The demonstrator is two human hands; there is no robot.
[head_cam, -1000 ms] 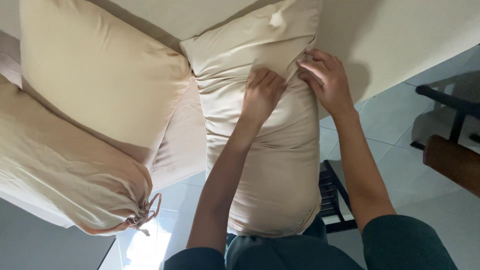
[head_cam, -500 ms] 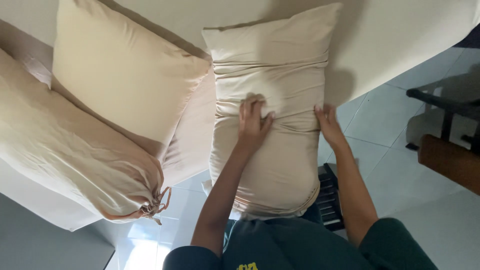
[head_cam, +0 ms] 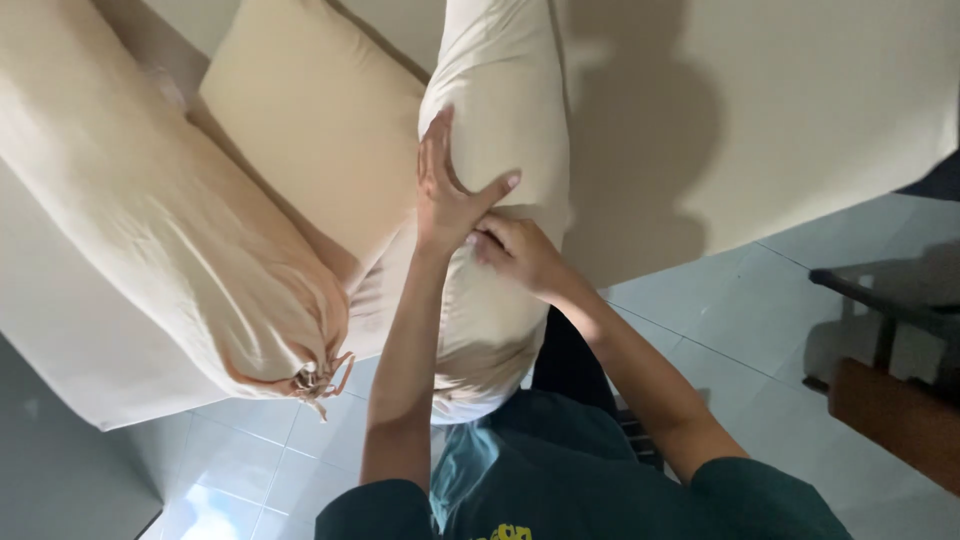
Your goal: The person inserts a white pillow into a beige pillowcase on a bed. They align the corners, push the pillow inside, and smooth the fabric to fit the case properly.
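Head view: hands (head_cam: 480,225) on cream pillow (head_cam: 510,110), bolster (head_cam: 170,230) and cushion (head_cam: 320,120) alongside.

The pillow (head_cam: 505,150) now stands turned edge-on, no longer face-up as before. The left hand (head_cam: 448,190) has slid up its side, fingers spread, while the right hand (head_cam: 515,255) has moved in just beneath it.
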